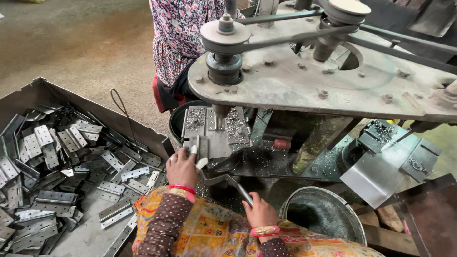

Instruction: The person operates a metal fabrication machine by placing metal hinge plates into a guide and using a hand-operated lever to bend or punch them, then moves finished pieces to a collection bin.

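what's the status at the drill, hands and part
Left hand holds a metal hinge plate on the drill table under the spindle. Right hand grips the lever handle. Nothing blocking.

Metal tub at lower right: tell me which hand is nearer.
Right. The right hand grips the lever handle just left of the metal tub; the left hand is farther left, at the jig.

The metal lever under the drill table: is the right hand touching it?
Touching. The head view shows the right hand with its fingers wrapped around the lower end of the metal lever.
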